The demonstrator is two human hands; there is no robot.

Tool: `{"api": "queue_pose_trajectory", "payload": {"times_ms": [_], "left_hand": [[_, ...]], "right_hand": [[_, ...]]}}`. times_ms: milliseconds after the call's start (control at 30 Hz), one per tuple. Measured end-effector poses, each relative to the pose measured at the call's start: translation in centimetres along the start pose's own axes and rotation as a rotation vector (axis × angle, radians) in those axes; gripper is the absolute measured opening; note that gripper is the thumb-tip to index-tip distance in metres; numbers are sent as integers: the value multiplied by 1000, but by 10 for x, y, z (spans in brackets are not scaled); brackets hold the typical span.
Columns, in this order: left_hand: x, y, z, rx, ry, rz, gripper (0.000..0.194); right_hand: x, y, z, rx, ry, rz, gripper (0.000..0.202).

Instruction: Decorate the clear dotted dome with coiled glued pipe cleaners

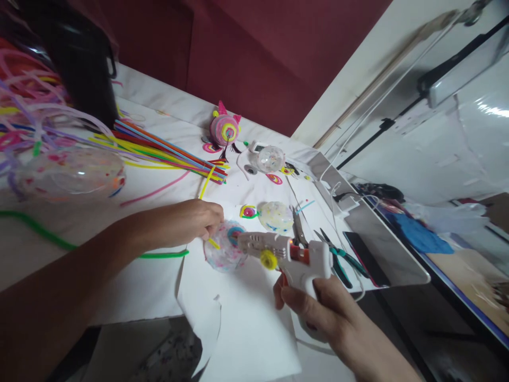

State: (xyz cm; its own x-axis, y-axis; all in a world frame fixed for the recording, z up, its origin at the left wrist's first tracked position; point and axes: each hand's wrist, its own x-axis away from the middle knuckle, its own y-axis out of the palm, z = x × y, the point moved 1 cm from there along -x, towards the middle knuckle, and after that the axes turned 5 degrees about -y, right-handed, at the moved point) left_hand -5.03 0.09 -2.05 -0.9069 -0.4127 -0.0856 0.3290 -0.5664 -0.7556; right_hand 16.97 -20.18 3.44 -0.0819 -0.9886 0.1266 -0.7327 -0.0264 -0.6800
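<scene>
Ball (226,262) sits on white paper (246,323), at your left hand (207,216), whose fingers pinch a yellow stem (207,183). Your right hand (326,307) grips the glue gun (274,245) by its handle. Expect a light, slippery, easily dented shell; support its sides gently.

I can't see the tip of the glue gun (286,250) at the ball (225,260); left arm (115,244) covers part of green pipe cleaner (165,255).

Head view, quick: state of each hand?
Left hand: closed, apparently pinching a yellow pipe cleaner over the speckled ball.
Right hand: closed, holding the white glue gun.
</scene>
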Motion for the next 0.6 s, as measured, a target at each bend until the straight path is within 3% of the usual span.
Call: {"api": "queue_pose_trajectory", "payload": {"times_ms": [233, 333, 600], "left_hand": [[2, -1, 4, 22, -21, -10, 19], [3, -2, 8, 26, -33, -9, 19], [1, 0, 2, -67, -10, 6, 22]], "right_hand": [[-30, -25, -19, 25, 75, -191, 43], [-46, -35, -32, 66, 28, -292, 37], [-74, -50, -45, 117, 68, -411, 30]]}}
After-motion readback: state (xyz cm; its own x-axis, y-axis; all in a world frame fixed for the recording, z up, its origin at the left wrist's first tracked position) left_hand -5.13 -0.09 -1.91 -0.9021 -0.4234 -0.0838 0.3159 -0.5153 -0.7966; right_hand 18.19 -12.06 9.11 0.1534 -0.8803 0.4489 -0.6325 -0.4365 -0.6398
